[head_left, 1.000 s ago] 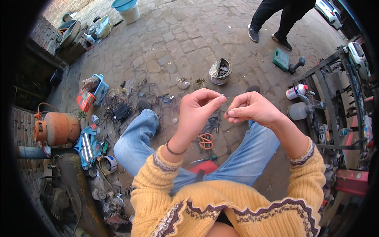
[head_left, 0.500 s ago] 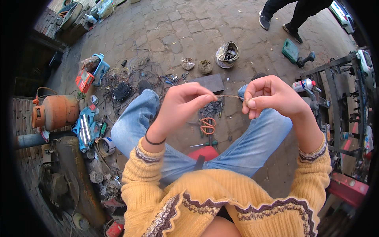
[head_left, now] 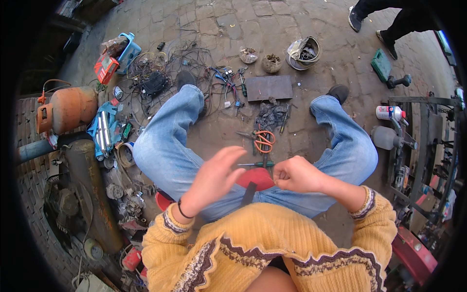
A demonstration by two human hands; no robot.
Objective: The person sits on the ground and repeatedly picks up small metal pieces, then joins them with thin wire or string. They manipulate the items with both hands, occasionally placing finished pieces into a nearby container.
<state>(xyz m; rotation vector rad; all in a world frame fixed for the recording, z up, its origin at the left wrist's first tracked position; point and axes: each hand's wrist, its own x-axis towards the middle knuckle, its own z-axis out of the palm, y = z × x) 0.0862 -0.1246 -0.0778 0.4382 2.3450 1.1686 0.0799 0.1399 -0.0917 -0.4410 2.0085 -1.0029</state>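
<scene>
The right hand [head_left: 296, 174], just right of the frame's centre, is curled into a loose fist with thumb and forefinger pinched together; whatever is between them is too thin or too small to make out, so I cannot tell if it holds anything. The left hand [head_left: 216, 176], left of centre, is motion-blurred, its fingers spread and released, touching nothing visible. Below them a knitted mustard-yellow sweater [head_left: 262, 248] with brown patterned cuffs fills the lower frame, and a red stool seat [head_left: 257, 177] shows only as a rounded patch between the hands, the rest covered by the blue denim jeans [head_left: 168, 141]. On the brick paving [head_left: 311, 22] between the knees, just above the hands, lie orange-handled scissors [head_left: 264, 141] and a green-handled screwdriver [head_left: 253, 164], its thin shaft hard to follow. Higher up sits a flat dark rectangular metal plate [head_left: 269, 88], with a tangle of black wires [head_left: 155, 78] to its left. A rusty orange gas cylinder [head_left: 68, 108] lies at the left edge, partly cut by the dark fisheye rim. In the upper right corner another person's legs and dark shoes [head_left: 355, 18] are cut off at the frame's top.
</scene>
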